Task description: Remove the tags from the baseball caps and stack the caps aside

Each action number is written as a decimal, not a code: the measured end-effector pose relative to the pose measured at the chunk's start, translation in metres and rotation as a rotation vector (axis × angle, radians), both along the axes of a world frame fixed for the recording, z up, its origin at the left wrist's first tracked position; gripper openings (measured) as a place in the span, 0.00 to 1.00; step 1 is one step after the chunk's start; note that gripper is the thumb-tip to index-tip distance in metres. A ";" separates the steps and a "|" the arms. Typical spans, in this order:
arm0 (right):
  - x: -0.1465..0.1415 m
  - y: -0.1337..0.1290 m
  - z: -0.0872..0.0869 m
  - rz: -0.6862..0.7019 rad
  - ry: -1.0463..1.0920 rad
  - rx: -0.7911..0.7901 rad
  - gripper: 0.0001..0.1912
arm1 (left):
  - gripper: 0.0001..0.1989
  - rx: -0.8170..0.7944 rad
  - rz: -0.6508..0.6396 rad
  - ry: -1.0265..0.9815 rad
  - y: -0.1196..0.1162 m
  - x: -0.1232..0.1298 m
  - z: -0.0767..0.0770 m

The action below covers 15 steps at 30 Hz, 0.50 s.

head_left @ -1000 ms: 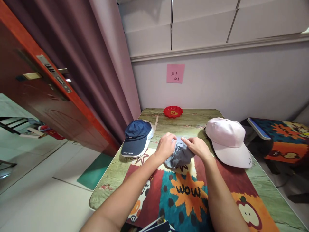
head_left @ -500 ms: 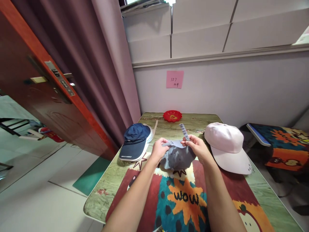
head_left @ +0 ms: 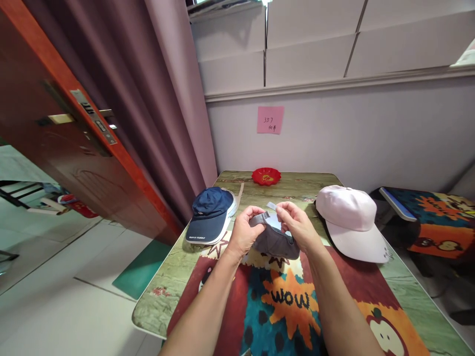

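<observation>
A dark grey cap [head_left: 276, 243] is held between both hands above the patterned mat, its back strap opening facing up. My left hand [head_left: 248, 231] pinches the strap end with the buckle, at the cap's left side. The fingers of my right hand [head_left: 298, 226] are closed on the loose grey strap [head_left: 273, 205], whose tip points up and left, apart from the buckle. To the left lies a navy cap [head_left: 210, 212] with a white-edged brim. On the right rests a pale pink cap [head_left: 348, 217], brim toward the front right.
A red scalloped dish [head_left: 266, 176] sits at the table's back edge. The colourful mat [head_left: 256, 316] covers the front of the wooden-patterned table [head_left: 152, 301]. A pink note [head_left: 270, 120] is on the wall. An open door [head_left: 74, 148] and curtain stand at the left.
The grey cap has tilted, so its inside and strap opening show differently. The strap in my right hand has swung from upright to leaning left, nearer my left hand.
</observation>
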State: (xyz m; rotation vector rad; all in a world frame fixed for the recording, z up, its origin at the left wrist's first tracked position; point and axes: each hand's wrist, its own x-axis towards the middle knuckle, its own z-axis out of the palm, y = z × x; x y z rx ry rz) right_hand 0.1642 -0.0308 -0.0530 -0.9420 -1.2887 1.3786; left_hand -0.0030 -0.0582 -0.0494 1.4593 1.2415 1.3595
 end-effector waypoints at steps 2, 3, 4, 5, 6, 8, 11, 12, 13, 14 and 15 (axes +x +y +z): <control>-0.003 -0.003 0.000 0.039 -0.095 0.009 0.23 | 0.13 0.045 0.009 0.060 -0.003 0.001 -0.001; -0.003 -0.004 0.000 0.066 -0.129 0.006 0.24 | 0.12 0.072 0.019 0.115 -0.005 0.002 -0.001; -0.004 -0.004 0.000 0.095 -0.144 -0.003 0.25 | 0.12 0.102 0.036 0.189 -0.007 0.002 0.000; -0.003 -0.005 -0.001 0.123 -0.138 -0.016 0.25 | 0.13 0.132 0.059 0.277 -0.009 0.003 0.002; -0.003 -0.005 -0.002 0.145 -0.120 -0.032 0.25 | 0.13 0.159 0.080 0.371 -0.012 0.003 0.005; -0.002 -0.004 -0.003 0.162 -0.081 -0.056 0.24 | 0.13 0.196 0.104 0.530 -0.017 0.005 0.012; -0.003 -0.005 -0.003 0.139 -0.062 -0.054 0.23 | 0.13 0.226 0.096 0.627 -0.022 0.006 0.020; -0.004 -0.006 -0.001 0.128 -0.072 -0.036 0.23 | 0.12 0.239 0.109 0.640 -0.023 0.007 0.022; -0.005 -0.007 0.000 0.113 -0.090 -0.009 0.23 | 0.10 0.255 0.134 0.655 -0.024 0.007 0.022; -0.006 -0.009 0.003 0.094 -0.115 0.022 0.23 | 0.09 0.273 0.166 0.672 -0.025 0.008 0.021; -0.006 -0.010 0.005 0.076 -0.142 0.050 0.23 | 0.07 0.290 0.197 0.685 -0.025 0.008 0.020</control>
